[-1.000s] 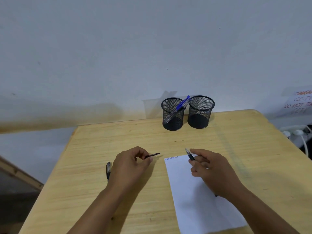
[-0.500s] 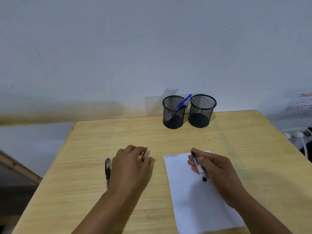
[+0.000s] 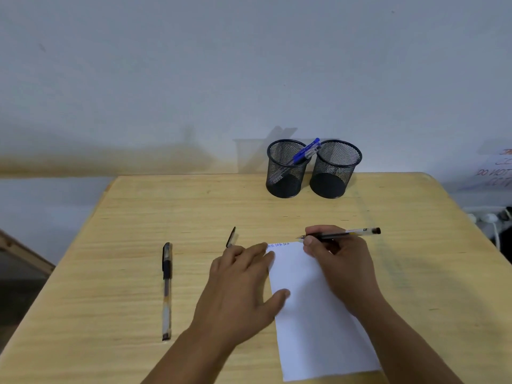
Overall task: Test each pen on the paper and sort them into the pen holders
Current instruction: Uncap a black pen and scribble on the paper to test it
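My right hand [image 3: 336, 259] grips a black pen [image 3: 343, 233] with its tip at the top edge of the white paper [image 3: 313, 322], beside a short line of blue scribbles. My left hand [image 3: 241, 286] lies flat with straight fingers, pressing the paper's left edge. A black pen cap [image 3: 231, 237] lies on the table just beyond the left fingertips. Another capped black pen [image 3: 166, 289] lies to the left. Two black mesh pen holders stand at the back: the left holder [image 3: 285, 170] contains blue pens [image 3: 306, 151], the right holder [image 3: 333, 170] looks empty.
The wooden table [image 3: 138, 217] stands against a pale wall. At the right, beyond the table edge, hang white cables and plugs [image 3: 490, 217] and a paper notice [image 3: 498, 173] with red writing. A wooden frame [image 3: 22, 253] shows at the far left.
My left hand put the cap down on the table and spread flat onto the paper's edge. My right hand turned the pen round, so its tip now points left at the paper's top.
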Demonstrator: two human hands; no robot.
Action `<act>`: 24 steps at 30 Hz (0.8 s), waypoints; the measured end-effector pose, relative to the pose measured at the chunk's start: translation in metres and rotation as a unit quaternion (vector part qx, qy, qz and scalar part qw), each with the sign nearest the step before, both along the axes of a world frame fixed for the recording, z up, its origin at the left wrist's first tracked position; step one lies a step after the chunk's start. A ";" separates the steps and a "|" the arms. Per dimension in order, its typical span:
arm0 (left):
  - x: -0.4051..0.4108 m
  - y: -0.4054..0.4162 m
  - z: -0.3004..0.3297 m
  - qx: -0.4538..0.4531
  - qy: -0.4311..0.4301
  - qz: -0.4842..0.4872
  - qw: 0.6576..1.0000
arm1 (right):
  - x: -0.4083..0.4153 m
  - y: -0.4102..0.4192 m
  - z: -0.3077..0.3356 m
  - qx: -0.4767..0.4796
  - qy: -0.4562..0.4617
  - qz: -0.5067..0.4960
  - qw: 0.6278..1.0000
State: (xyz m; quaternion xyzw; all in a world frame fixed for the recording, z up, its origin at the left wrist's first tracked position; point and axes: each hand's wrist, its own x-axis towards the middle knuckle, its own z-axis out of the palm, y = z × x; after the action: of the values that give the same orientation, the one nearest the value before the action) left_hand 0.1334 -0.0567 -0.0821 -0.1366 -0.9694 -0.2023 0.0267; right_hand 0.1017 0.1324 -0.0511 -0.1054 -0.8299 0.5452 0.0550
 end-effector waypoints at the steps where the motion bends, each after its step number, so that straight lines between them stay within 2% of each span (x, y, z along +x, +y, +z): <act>1: 0.000 0.001 0.001 -0.007 0.000 -0.001 1.000 | -0.002 -0.001 -0.001 0.003 0.000 -0.005 1.000; 14: -0.004 0.001 -0.002 0.000 0.001 0.010 1.000 | -0.012 -0.005 -0.017 0.088 0.016 -0.001 0.996; 24: -0.006 0.001 0.000 0.005 0.000 0.013 1.000 | -0.014 -0.008 -0.016 0.073 0.004 -0.004 0.997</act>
State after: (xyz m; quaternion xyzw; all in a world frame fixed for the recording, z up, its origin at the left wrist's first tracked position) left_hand 0.1269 -0.0558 -0.0816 -0.1240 -0.9701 -0.2064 0.0298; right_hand 0.0881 0.1249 -0.0671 -0.1021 -0.8667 0.4835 0.0684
